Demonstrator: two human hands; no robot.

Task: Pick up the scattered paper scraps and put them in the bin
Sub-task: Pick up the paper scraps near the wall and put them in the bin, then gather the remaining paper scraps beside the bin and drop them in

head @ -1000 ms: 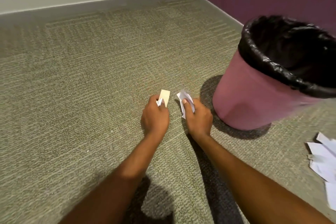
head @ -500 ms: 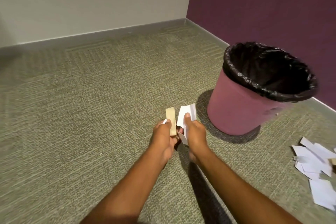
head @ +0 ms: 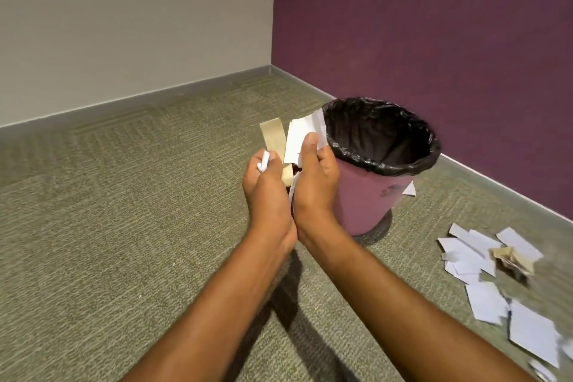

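Scraps (head: 302, 139): a handful held up in both hands, just left of the bin (head: 366, 201), about level with its rim and not yet over the mouth. Many more loose on the carpet (head: 124, 226) to the right, in a pile (head: 471, 257), mostly white and flat, with one crumpled tan bit (head: 511, 259) among them. One further white piece (head: 410, 189) showing at the bin's far side.

Left hand (head: 268, 192): curled, pinching a tan strip (head: 273, 136) standing upright above the fingers, with a small white wad (head: 264, 162) tucked at the fingertips. Right hand (head: 316, 186): curled round the white ones, thumb pressed flat against their front. Heels of the two hands touching, wrists close together.

Handling, as a judgement: featherlight, thin, limp beyond the grip, quick to crease, and none the worse for crushing. Likely to flutter or drift if dropped from high up or off to one side, so best let go low, right over the black liner (head: 381, 133).

Flat pieces on carpet probably awkward to get under. Better pinched at a lifted corner or edge, or swept together first and gathered as a bunch. Crumpled tan bit easiest: grabbed whole. Firm squeeze fine throughout, nothing fragile here. Bin probably light as well, so worth keeping wrists off its rim.

Well short of done, judging by the pile.
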